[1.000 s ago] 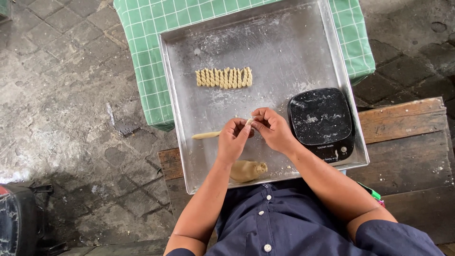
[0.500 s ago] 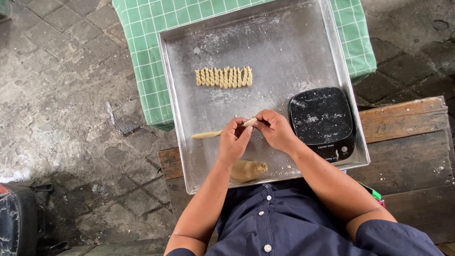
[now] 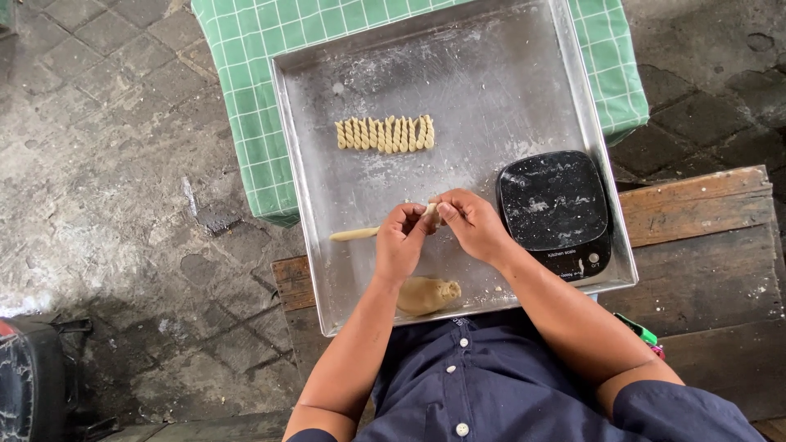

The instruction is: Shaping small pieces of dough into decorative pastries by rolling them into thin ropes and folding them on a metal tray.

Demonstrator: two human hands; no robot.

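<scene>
A thin rope of pale dough (image 3: 354, 234) lies across the near part of a large metal tray (image 3: 524, 90). My left hand (image 3: 403, 241) pinches the rope near its right end, and my right hand (image 3: 468, 223) grips that same end beside it. A lump of dough (image 3: 426, 295) sits on the tray just below my left wrist. A row of several twisted dough pieces (image 3: 385, 133) lies at the tray's middle.
A black kitchen scale (image 3: 555, 211) sits on the tray's near right corner, close to my right hand. The tray rests on a green checked cloth (image 3: 246, 74) and a wooden bench (image 3: 704, 237). Stone paving surrounds them, with a dark object (image 3: 29, 385) at lower left.
The dough rope has shifted slightly under my fingers and lies a little flatter; both hands stay together at its right end.
</scene>
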